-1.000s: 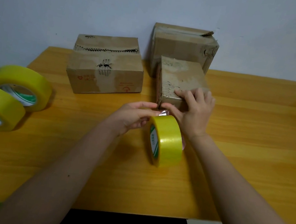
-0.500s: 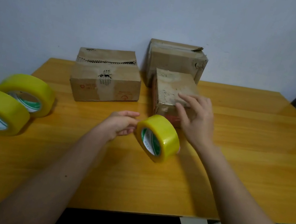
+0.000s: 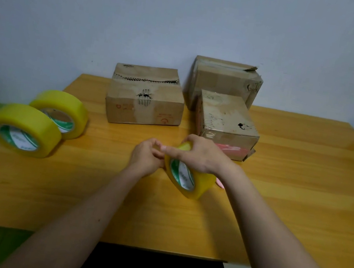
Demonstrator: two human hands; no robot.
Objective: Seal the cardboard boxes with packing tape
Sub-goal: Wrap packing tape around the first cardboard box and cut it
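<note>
Your right hand (image 3: 200,158) is clamped over the top of the yellow tape roll (image 3: 187,177), fingers curled round its rim, holding it on edge just below the centre of the frame, its lower edge at the bench (image 3: 288,198). Your left hand (image 3: 147,157) sits just left of the roll with its fingers curled in against the roll's rim; whether they pinch the tape end you cannot tell from here. The small taped box (image 3: 226,123) stands right of centre, just beyond your right hand and apart from it. A wide box (image 3: 145,96) lies to its left and a taller box (image 3: 224,78) stands behind it against the wall. Two spare tape rolls (image 3: 34,120) lie on their sides at the left of the frame.
</note>
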